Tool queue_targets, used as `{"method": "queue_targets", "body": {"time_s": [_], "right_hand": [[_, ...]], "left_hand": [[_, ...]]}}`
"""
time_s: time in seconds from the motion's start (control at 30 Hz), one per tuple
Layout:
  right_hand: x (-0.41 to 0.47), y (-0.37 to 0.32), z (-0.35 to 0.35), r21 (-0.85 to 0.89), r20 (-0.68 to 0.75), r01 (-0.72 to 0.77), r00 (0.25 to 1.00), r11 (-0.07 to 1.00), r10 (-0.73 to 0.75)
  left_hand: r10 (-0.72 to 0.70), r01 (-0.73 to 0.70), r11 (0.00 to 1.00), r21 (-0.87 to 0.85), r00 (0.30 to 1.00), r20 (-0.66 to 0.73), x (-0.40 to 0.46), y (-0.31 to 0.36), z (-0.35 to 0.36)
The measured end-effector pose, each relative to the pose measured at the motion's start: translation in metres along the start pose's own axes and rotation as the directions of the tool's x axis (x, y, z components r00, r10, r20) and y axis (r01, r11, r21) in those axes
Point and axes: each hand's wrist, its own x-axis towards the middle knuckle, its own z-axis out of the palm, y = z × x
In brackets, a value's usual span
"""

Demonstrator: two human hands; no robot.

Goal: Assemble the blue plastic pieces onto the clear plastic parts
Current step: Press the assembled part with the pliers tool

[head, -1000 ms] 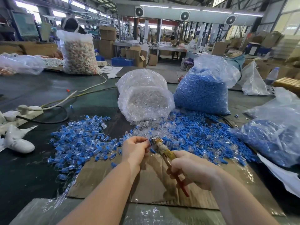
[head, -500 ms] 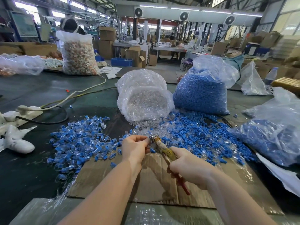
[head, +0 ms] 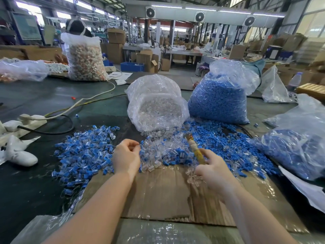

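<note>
Bright, even daylight from windows (head: 26, 10) at upper left and right, plus ceiling strips (head: 200, 10). Glare glints on bags (head: 158, 103). Wide-angle bending at edges; slight motion blur overall.

Dark worktop (head: 44, 97) bearing flattened cardboard sheet (head: 163, 194), loose blue pieces (head: 225, 143), loose clear parts (head: 158, 152), assembled pile (head: 84, 152) at left, bag of clear parts (head: 158, 110), bag of blue pieces (head: 218, 101), white power strip (head: 26, 120).

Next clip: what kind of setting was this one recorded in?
Most likely a factory assembly hall. A big bag of blue pieces and a bag of clear parts spill loose onto the worktable; behind stand stacked cardboard boxes, more workbenches and ceiling fans.
</note>
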Motion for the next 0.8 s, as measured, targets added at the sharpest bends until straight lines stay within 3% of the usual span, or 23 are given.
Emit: {"method": "queue_targets", "body": {"time_s": [0.07, 0.17, 0.4, 0.57, 0.8], "right_hand": [[0.013, 0.012, -0.014, -0.198, -0.158, 0.032, 0.985, 0.98, -0.064], [0.028, 0.031, -0.035, -0.43, -0.329, -0.103, 0.943, 0.897, -0.049], [0.041, 0.058, -0.064, -0.614, -0.388, -0.259, 0.922, 0.745, 0.0], [0.041, 0.067, -0.068, -0.689, -0.387, -0.287, 0.922, 0.666, -0.003], [0.035, 0.068, -0.067, -0.757, -0.359, -0.289, 0.933, 0.587, -0.004]], "left_hand": [[0.107, -0.097, 0.981, 0.166, 0.993, -0.052, 0.012, -0.011, -0.014], [0.169, -0.127, 0.923, 0.362, 0.982, -0.086, 0.028, -0.028, -0.031], [0.233, -0.178, 0.794, 0.581, 0.972, -0.021, 0.031, -0.046, -0.039], [0.323, -0.313, 0.877, 0.365, 0.946, 0.034, 0.002, -0.031, -0.013], [0.408, -0.456, 0.858, 0.238, 0.885, 0.225, -0.046, -0.022, 0.033]]}}
